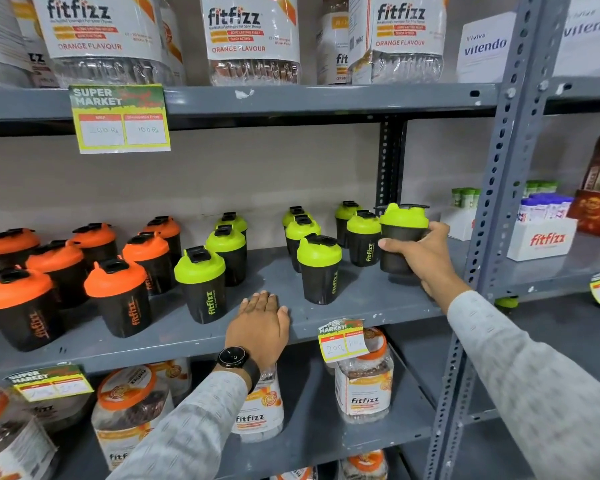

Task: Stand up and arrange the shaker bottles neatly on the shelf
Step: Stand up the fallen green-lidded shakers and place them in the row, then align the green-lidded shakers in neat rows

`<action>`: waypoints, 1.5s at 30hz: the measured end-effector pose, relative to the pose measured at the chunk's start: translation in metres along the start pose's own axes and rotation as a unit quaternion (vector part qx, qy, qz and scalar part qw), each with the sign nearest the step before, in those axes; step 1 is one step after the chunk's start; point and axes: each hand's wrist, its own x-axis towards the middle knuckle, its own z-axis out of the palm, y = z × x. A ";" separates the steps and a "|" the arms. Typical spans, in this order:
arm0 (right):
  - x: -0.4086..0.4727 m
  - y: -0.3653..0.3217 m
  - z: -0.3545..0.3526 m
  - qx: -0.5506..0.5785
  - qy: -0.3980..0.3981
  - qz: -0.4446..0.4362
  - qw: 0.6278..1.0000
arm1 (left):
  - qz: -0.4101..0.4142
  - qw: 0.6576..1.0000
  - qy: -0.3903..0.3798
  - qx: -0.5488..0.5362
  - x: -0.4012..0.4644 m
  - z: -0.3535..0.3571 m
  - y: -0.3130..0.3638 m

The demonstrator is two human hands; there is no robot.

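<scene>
Right hand (426, 258) wrapped round a green-lidded shaker bottle (403, 237) at the right end of the grey shelf (378, 296), fingers (388, 244) closed on its black body, bottle upright. Left hand (260, 323) flat on the shelf's near edge, fingers together, holding nothing. Other green-lidded bottles (317, 268) upright at centre, orange-lidded bottles (118, 296) at left.

Bright, even overhead light, soft shadows, wide-angle bending and blur at edges.

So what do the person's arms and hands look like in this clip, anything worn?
Both hands are bare, no gloves. Both arms wear long light grey knit sleeves with a faint mottled weave: left sleeve, right sleeve. The left wrist carries a black round-faced watch on a black strap.
</scene>
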 end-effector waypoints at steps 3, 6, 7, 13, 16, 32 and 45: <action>-0.014 0.015 0.007 -0.009 0.005 -0.035 0.999 | 0.001 1.000 0.001 0.008 0.000 -0.001 0.000; -0.023 0.034 0.012 -0.019 -0.009 -0.044 0.999 | 0.002 1.000 0.004 0.006 -0.001 -0.001 0.000; -0.025 0.040 0.013 -0.025 -0.013 -0.043 0.999 | 0.002 1.000 0.005 0.006 -0.001 -0.001 0.000; -0.035 0.051 0.023 -0.066 -0.014 -0.054 0.996 | 0.005 1.000 0.008 0.001 -0.001 -0.002 0.000; -0.039 0.051 0.023 -0.080 -0.015 -0.058 0.995 | 0.009 1.000 0.009 0.003 -0.001 -0.001 -0.001; -0.031 0.075 -0.032 -0.069 -0.065 -0.050 0.994 | -0.188 0.815 0.211 -0.507 -0.004 -0.008 0.113; 0.038 0.100 -0.013 -0.040 -0.214 -0.029 0.976 | -0.316 0.824 0.290 -0.370 0.049 0.004 0.178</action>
